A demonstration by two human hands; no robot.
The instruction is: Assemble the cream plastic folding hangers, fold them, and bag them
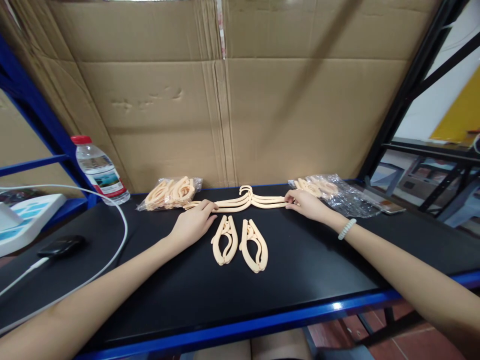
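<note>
Hangers (245, 200) lie spread open on a black table (300, 270), the left hand (193, 222) and right hand (305, 204) each pressing one end with loosely curled fingers; two folded hangers (240, 242) lie nearby.

I count two folded hangers (225, 240) lying side by side on the black table (187, 300). Behind them lie open hangers (245, 199), stacked; I make out two or three but cannot tell which. Two clear bags hold more folded hangers: one bag on the left (170, 192), one bag on the right (330, 192); the number inside each I cannot tell. One water bottle (98, 171). One white cable (112, 220). One dark phone (62, 245). My two hands: left hand (193, 222), right hand (305, 204). One bracelet (346, 228).
</note>
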